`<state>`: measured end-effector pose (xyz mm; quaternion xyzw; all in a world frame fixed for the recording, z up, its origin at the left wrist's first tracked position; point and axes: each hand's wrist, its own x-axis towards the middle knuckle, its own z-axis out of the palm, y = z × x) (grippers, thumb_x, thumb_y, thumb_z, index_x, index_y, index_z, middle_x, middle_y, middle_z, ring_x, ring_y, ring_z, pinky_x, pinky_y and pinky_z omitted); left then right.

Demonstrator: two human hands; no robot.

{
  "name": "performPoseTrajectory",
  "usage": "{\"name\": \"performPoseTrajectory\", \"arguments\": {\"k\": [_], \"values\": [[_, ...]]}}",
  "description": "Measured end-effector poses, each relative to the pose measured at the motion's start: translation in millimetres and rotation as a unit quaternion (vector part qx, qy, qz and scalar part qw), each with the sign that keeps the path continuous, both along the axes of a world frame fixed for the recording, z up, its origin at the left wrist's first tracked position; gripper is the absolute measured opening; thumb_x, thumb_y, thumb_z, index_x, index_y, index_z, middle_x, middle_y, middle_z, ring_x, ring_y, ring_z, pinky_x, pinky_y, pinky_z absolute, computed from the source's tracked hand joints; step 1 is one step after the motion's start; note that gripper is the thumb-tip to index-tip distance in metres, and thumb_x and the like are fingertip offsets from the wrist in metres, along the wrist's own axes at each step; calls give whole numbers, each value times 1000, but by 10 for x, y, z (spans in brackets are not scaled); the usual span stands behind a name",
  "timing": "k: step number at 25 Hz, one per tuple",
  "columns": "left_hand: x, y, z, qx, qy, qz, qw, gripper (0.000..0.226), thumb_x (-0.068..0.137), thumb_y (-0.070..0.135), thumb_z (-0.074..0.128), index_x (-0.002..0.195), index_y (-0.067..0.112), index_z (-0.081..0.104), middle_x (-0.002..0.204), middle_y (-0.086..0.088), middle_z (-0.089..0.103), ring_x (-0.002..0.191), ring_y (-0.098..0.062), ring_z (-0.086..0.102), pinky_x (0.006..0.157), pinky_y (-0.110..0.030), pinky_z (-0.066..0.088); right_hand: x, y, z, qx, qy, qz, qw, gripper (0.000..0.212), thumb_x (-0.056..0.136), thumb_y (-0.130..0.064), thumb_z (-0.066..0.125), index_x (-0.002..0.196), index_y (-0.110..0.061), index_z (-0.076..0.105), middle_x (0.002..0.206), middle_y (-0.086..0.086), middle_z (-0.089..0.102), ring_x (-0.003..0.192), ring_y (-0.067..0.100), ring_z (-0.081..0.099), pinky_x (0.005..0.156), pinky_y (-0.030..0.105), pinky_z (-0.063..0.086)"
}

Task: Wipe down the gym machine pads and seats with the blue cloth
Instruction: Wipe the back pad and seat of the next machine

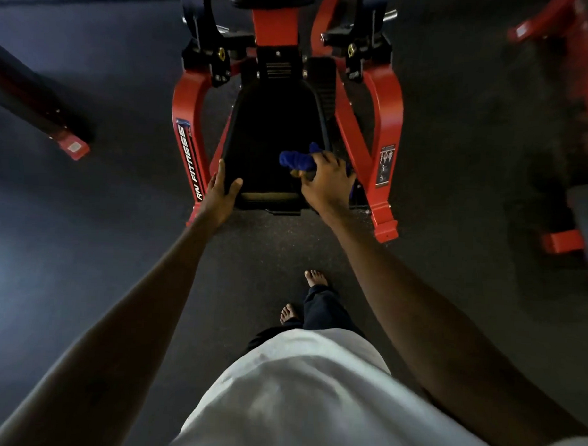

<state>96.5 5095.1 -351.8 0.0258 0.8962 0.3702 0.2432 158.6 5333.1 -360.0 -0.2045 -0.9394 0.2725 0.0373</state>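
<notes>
Spreading under everything is a dark speckled floor, dim at the edges. On it stands a red-framed gym machine, its two legs splayed toward the camera and white lettering running down the left leg. A person in a white shirt stands facing it, both bare arms stretched forward. Part of a second red machine shows at the far right, blurred, and a dark bar with a red foot lies at the left, well apart from the work.

Between the red legs sits the black seat, narrower at the far end and wider at the near one. The left hand rests on the seat's near left corner, fingers straight along the side edge and thumb spread over the top, gripping nothing. The right hand is curled round the blue cloth, which is bunched up and pressed on the seat near its right front edge.

Two bare feet stand on the floor below the hands. A small instruction sticker sits on the right leg.
</notes>
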Motion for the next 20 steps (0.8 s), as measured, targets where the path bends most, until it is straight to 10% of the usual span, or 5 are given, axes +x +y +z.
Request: {"name": "performPoseTrajectory", "arguments": {"k": [13, 20], "values": [[64, 92, -93, 26, 30, 68, 997, 70, 106, 35, 48, 163, 29, 8, 165, -15, 20, 147, -32, 29, 111, -33, 32, -870, 110, 30, 68, -51, 100, 991, 45, 91, -42, 62, 133, -26, 56, 137, -1, 56, 130, 27, 49, 108, 58, 31], [110, 421, -178, 87, 5, 262, 961, 59, 107, 28, 46, 160, 35, 22, 162, -9, 22, 147, -29, 29, 113, -39, 37, -985, 399, -114, 89, 20, 278, 956, 49, 90, -50, 62, 134, -31, 56, 138, -4, 57, 133, 22, 49, 110, 57, 28]]}}
